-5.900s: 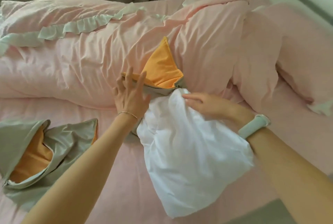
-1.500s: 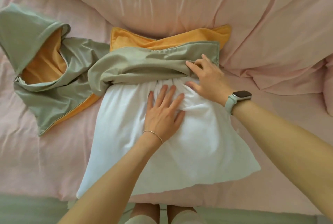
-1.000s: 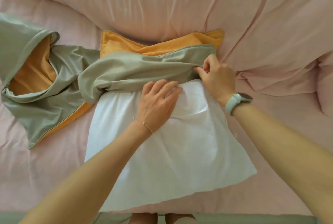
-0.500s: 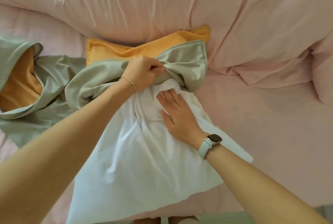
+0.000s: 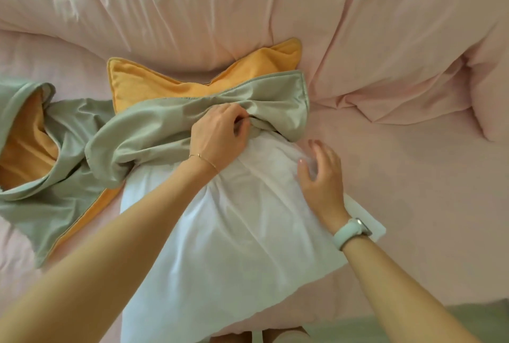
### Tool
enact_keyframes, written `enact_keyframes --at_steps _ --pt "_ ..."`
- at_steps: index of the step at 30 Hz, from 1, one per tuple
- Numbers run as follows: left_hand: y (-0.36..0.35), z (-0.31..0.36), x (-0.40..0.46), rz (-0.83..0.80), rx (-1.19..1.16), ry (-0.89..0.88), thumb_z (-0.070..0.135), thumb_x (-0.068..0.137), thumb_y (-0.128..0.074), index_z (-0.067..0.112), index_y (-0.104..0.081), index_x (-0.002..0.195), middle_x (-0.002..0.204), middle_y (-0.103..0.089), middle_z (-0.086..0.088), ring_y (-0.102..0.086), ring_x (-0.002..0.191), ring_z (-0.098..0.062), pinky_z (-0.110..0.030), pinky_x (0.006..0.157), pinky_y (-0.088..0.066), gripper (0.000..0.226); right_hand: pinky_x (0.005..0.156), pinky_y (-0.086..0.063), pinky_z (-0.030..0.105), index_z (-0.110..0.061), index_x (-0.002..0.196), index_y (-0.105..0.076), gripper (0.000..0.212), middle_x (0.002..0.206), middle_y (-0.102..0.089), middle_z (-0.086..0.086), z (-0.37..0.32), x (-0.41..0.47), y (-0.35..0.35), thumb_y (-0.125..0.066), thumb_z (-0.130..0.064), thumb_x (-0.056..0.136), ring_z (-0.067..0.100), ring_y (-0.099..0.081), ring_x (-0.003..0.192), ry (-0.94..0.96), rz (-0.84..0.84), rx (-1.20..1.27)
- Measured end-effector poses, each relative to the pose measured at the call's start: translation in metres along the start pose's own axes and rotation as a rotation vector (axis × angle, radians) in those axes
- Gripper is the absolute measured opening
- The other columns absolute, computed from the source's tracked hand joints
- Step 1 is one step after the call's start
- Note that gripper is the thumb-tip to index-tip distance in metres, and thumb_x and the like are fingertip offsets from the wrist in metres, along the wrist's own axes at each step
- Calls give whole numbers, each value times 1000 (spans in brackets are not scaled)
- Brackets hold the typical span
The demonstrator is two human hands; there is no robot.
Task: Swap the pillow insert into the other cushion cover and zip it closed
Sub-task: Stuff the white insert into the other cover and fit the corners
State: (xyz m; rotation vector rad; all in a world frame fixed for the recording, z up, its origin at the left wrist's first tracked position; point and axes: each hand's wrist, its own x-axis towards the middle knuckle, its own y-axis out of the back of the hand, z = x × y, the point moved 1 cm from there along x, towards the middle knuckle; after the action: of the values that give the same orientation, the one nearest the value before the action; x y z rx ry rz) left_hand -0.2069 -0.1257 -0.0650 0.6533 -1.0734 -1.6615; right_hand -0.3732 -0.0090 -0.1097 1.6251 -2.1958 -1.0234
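My left hand (image 5: 220,133) grips the bunched upper edge of the sage-green satin cushion cover with the orange underside (image 5: 170,127), fingers curled into the fabric, so that its mouth stays lifted and open toward me. The plump white fabric pillow insert (image 5: 225,232) lies on the pink bed sheet (image 5: 413,177) with only its far end tucked under that green lip; most of it is outside the cover, reaching back toward the bed's near edge. My right hand (image 5: 321,174) is released, fingers spread and loose at the insert's right shoulder, holding nothing; I judge it is placed there to squeeze that corner inward and feed it into the opening. The cover's far side rests against the heaped pink duvet (image 5: 248,6), which should brace it as I push. The second green-and-orange cover (image 5: 41,149) lies empty to the left, touching this one. The zip is not visible.
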Motion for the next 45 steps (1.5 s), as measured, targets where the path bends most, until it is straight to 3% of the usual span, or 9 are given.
enact_keyframes --at_steps 2,5,8,14,21,30,33,36,45 --pt "-1 3 -8 125 140 -317 11 81 -57 13 -63 89 85 -64 -3 -54 78 -25 -35 66 -44 11 113 -22 33 -11 145 -26 65 150 -30 7 4 14 -3 -48 -41 91 22 -26 138 -279 -236 91" --pt "-7 6 -7 110 258 -642 11 82 -61 17 -68 94 92 -66 -1 -52 86 -21 -33 70 -41 15 97 -42 38 -21 127 -51 41 122 -60 2 -4 18 -13 -51 -37 89 26 -53 115 -286 -333 175" --pt "-4 1 13 54 320 -633 17 84 -60 18 -69 100 94 -66 -1 -59 83 -24 -32 59 -47 17 77 -45 31 -14 109 -62 20 95 -66 1 -20 5 -14 -51 -17 92 22 -60 89 -110 -96 214" --pt "25 -5 31 -69 302 -469 23 85 -49 7 -66 76 69 -58 -10 -56 57 -29 -30 37 -44 25 77 -40 26 -8 119 -59 30 107 -68 8 -65 9 5 -47 -10 92 26 -59 96 98 105 149" --pt "118 35 22 339 -290 81 2 84 -56 -3 -64 81 74 -64 -10 -55 69 -23 -24 65 -35 11 81 -40 26 -13 119 -59 41 110 -66 5 -167 12 85 -43 -25 83 25 -59 101 294 234 136" --pt "130 -20 -27 386 -817 902 24 75 -62 19 -48 69 79 -55 -6 -52 77 -22 -40 80 -49 16 86 -38 34 -23 136 -42 41 119 -56 10 -218 -15 50 -44 -36 96 26 -47 112 376 -263 -359" --pt "143 -15 -56 702 -475 592 13 82 -58 14 -47 81 83 -46 2 -47 78 -19 -27 76 -42 11 85 -38 36 -18 136 -41 39 119 -56 11 -241 -16 18 -39 -28 99 30 -47 109 462 -254 -337" --pt "150 -11 -57 618 -213 139 15 83 -53 2 -59 95 94 -52 -3 -47 89 -16 -22 82 -38 19 85 -34 35 -14 135 -41 37 122 -57 11 -249 -21 -2 -36 -24 99 33 -48 108 527 -328 -318" --pt "148 -47 -47 293 -162 106 17 83 -63 2 -64 103 98 -60 -12 -56 87 -22 -13 82 -36 25 94 -41 37 -12 129 -49 35 121 -61 9 -228 -28 8 -47 -11 94 25 -55 113 486 -226 -35"
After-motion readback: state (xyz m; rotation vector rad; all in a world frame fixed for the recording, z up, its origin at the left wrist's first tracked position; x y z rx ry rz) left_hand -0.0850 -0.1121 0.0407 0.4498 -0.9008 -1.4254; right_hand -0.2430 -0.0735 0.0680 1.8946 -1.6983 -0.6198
